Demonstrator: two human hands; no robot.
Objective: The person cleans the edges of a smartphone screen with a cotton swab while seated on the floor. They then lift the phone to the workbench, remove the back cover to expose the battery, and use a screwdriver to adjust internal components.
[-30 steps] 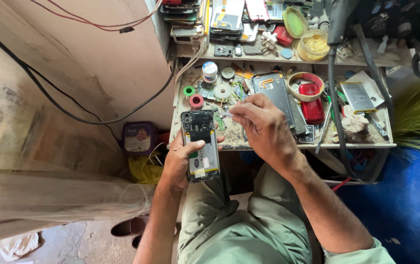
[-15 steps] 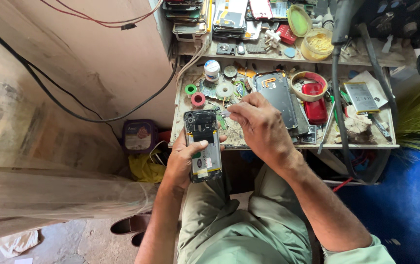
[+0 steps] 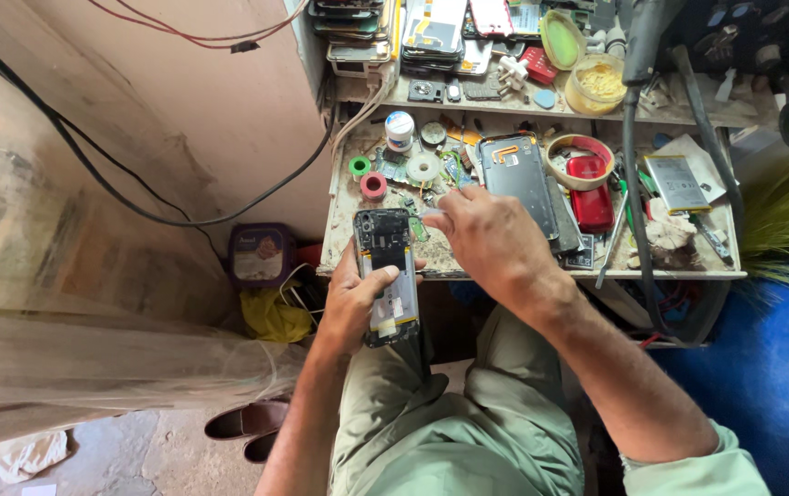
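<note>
Head view: the opened phone, back cover off and internals exposed, sits at frame centre, gripped along its edge by the left hand just below the tabletop edge. The right hand hovers at its upper end, fingers pinched; on what, I cannot tell. Disassembly appears done; internal work looks unfinished, reassembly outstanding. A second dark phone lies among parts above.

- Red tape roll and green one seen on workbench
- Purple box set beside bench
- Black cable run across wall
</note>
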